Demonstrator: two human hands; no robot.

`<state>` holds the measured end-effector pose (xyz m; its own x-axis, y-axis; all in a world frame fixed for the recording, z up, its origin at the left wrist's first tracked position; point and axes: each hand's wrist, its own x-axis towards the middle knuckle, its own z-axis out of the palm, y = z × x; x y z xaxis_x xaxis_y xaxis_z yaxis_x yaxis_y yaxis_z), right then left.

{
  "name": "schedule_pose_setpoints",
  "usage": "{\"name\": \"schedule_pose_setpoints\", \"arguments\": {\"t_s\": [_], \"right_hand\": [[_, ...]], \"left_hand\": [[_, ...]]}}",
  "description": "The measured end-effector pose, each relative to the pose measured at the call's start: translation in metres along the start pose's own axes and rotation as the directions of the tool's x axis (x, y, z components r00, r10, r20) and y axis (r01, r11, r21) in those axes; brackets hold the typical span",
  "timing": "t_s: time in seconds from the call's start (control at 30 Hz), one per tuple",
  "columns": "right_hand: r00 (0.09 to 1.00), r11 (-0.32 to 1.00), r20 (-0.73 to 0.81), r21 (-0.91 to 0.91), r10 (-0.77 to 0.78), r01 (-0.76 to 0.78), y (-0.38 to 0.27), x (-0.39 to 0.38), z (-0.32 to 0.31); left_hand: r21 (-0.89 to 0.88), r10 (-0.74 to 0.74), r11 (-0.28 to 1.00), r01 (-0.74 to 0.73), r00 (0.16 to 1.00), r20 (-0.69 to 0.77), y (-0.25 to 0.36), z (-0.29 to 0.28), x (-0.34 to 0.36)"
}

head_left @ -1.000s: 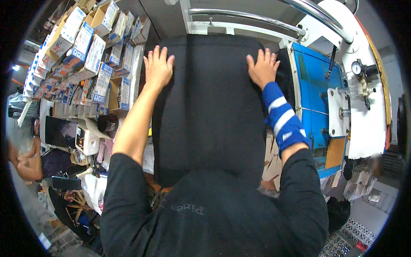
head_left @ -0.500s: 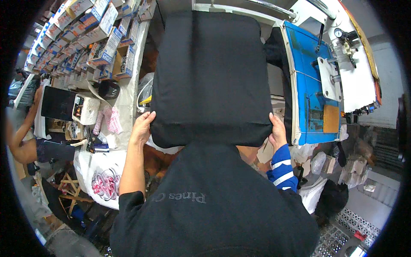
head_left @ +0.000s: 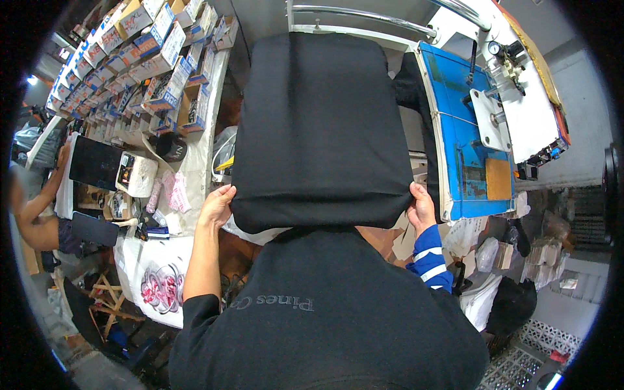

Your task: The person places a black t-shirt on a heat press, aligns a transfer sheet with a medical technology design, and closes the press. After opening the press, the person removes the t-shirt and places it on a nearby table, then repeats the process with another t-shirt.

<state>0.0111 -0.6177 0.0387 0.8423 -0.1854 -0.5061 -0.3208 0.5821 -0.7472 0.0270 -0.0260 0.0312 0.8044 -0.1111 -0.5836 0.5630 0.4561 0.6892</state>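
Fabric, plain matte black, lies spread over a broad, flat, round-cornered form directly before the person's chest, well covered to its far end. The left hand grasps the near left corner at its side edge, and the right hand, below a blue-and-white striped sleeve, grasps the near right corner in the same way; fingers at both sides are bent in at the edge, but what they do beneath the cloth is hidden. A crease runs crosswise between the two hands, and a soft ridge runs lengthwise near the left side.

Beside the fabric on the right, a narrow length of black cloth borders a blue rectangular panel with a whitish edge, a bolted white metal plate on top. On the left, apart from the fabric, a pale covered worktop carries rows of open cardboard boxes and a dark cap.

The step in hand seems to be drawing the near end straight and even. The next move, as I judge it, calls for matched tension at both corners, so the crease flattens without skewing the cloth.
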Motion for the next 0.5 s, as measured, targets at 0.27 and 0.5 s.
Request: {"name": "schedule_pose_setpoints", "arguments": {"t_s": [0.27, 0.5], "right_hand": [[1.000, 0.997, 0.025, -0.070, 0.008, -0.006, 0.001, 0.002, -0.009], [0.996, 0.990, 0.073, -0.138, 0.046, -0.036, 0.007, 0.007, -0.020]], "left_hand": [[0.017, -0.101, 0.995, 0.101, 0.995, -0.006, -0.002, 0.002, 0.002], [-0.065, -0.057, 0.996, 0.058, 0.998, 0.017, -0.012, -0.004, 0.005]]}}
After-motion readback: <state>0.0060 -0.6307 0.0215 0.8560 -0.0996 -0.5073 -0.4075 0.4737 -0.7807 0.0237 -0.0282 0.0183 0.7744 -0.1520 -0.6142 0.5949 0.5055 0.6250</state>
